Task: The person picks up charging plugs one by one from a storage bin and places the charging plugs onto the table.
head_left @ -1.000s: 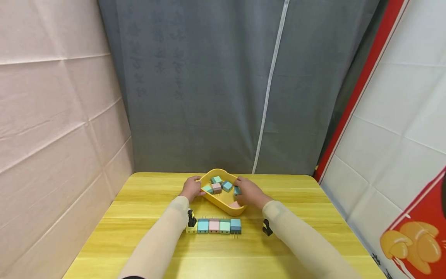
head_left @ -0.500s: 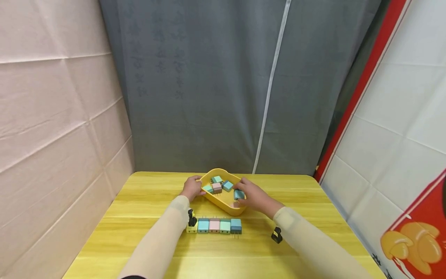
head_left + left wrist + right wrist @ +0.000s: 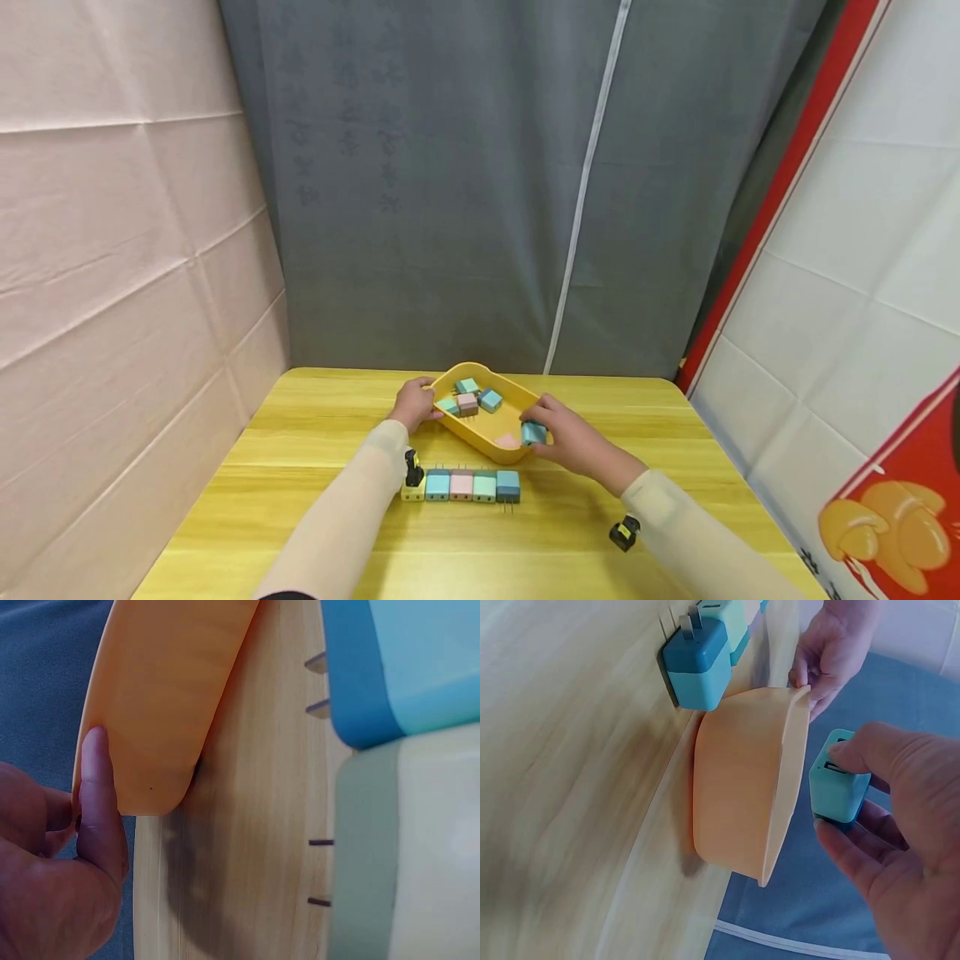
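My left hand (image 3: 412, 404) pinches the left rim of a yellow tray (image 3: 474, 439), its thumb (image 3: 97, 772) lying along the outer wall in the left wrist view. Between thumb and fingers, my right hand (image 3: 576, 440) holds a blue-teal USB wall charger (image 3: 840, 784), raised beside the tray's right end. USB slots show on the charger's face near the thumb. Inside the tray lie several more chargers, among them a mauve one (image 3: 467, 405), a blue one (image 3: 491, 400) and a pink one (image 3: 507, 441).
A row of chargers stands side by side on the wooden table (image 3: 450, 550) in front of the tray, from a yellow one (image 3: 412, 488) to a blue one (image 3: 507, 486) on the right. Their metal prongs stick out. A grey curtain (image 3: 420, 208) hangs behind the table.
My right hand has lifted the blue charger out of the tray and moved it right, past the rim. The left hand and the row of chargers stay in place.
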A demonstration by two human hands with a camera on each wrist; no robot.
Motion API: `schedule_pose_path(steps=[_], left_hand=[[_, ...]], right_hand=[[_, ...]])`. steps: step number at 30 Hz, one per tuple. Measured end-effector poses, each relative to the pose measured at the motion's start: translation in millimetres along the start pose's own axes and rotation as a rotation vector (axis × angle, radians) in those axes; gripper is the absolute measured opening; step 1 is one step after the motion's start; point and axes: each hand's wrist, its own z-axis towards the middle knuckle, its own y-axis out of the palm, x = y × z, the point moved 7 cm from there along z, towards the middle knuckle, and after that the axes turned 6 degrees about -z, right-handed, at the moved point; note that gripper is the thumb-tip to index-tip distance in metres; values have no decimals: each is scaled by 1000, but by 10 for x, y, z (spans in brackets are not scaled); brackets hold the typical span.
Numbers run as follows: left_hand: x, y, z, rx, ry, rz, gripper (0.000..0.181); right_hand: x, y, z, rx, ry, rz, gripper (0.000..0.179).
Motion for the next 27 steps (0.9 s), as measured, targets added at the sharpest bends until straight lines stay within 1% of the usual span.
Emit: schedule_pose_path(steps=[5,12,19,27], left_hand=[[-13,6,-2,-2,-7,10,44],[31,-3,-30,1,-9,10,43],[23,-2,-21,5,-13,12,43],[14,3,-8,16,-29,25,44]], right_hand=[[-19,-24,-124,-13,-13,17,39],[-66,-29,-239,-35,-21,19,40],[-108,-13,-293,-52,-23,50,41],[-94,26,-323,-59,-31,63,41]])
